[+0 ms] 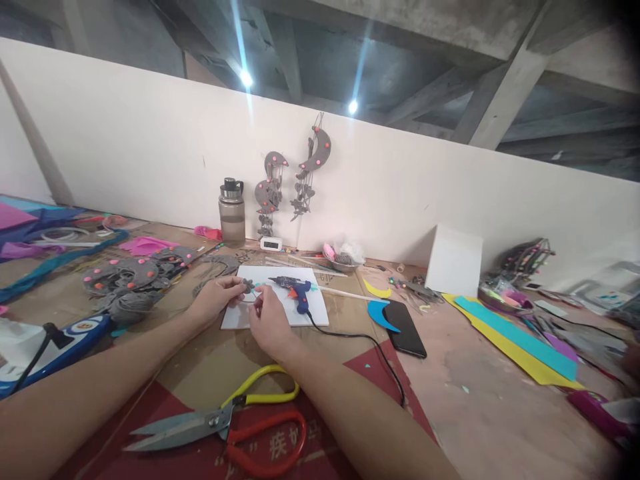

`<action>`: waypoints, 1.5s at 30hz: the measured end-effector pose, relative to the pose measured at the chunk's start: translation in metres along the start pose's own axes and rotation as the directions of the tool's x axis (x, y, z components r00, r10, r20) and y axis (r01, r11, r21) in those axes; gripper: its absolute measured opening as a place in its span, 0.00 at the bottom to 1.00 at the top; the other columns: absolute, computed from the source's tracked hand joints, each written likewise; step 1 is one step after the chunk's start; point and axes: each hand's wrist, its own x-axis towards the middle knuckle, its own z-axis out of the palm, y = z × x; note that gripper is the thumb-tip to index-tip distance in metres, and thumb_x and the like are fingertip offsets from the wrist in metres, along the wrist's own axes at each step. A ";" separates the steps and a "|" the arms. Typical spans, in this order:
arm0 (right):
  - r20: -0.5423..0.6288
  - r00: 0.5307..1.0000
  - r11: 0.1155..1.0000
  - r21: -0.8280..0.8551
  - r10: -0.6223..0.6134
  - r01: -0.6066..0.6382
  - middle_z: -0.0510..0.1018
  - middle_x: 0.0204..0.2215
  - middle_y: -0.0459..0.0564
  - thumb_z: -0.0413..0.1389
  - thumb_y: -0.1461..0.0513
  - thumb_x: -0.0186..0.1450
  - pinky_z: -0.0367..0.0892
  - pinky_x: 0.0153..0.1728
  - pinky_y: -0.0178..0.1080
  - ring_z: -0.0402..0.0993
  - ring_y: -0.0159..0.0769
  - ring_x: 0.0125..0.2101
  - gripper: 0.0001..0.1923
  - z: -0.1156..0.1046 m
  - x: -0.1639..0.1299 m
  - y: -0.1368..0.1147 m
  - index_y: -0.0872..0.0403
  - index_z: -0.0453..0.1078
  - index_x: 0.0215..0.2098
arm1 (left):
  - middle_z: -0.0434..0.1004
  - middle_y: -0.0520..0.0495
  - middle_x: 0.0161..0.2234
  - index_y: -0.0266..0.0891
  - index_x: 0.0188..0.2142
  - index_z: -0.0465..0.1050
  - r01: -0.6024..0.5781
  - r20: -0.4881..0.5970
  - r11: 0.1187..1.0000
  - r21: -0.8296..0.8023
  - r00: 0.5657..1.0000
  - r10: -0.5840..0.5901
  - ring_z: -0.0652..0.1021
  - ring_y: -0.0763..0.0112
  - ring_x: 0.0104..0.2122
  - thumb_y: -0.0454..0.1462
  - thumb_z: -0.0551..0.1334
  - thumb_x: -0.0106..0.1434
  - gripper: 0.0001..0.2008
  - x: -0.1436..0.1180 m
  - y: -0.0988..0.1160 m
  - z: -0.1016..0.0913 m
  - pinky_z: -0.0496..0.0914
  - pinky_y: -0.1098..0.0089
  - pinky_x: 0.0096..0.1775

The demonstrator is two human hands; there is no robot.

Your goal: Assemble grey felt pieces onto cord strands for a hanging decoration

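My left hand pinches a small grey piece, perhaps yarn or felt, above the left part of a white board. Close beside it, my right hand has its fingers pressed together; what sits between them is too small to make out. A thin strand seems to run between the two hands. On the board, just right of my right hand, lies a blue hot glue gun with a white glue stick out of its back. Scissors with one yellow and one red handle lie between my forearms.
A black phone lies partly under a blue crescent cutout. Grey yarn and a power strip are at left. A water bottle stands by the wall, near hanging grey moon ornaments. The glue gun's cord curves right.
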 end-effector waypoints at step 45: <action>-0.041 0.998 0.995 -0.091 -0.050 0.046 0.68 0.29 0.45 0.48 0.70 0.58 0.65 0.36 0.38 0.66 0.33 0.31 0.16 0.003 0.004 0.002 0.55 0.61 0.45 | 0.71 0.52 0.18 0.35 0.26 0.70 0.015 -0.033 0.984 -0.175 0.999 -0.021 0.66 0.80 0.17 0.43 0.69 0.44 0.15 0.013 -0.012 0.000 0.57 0.76 0.21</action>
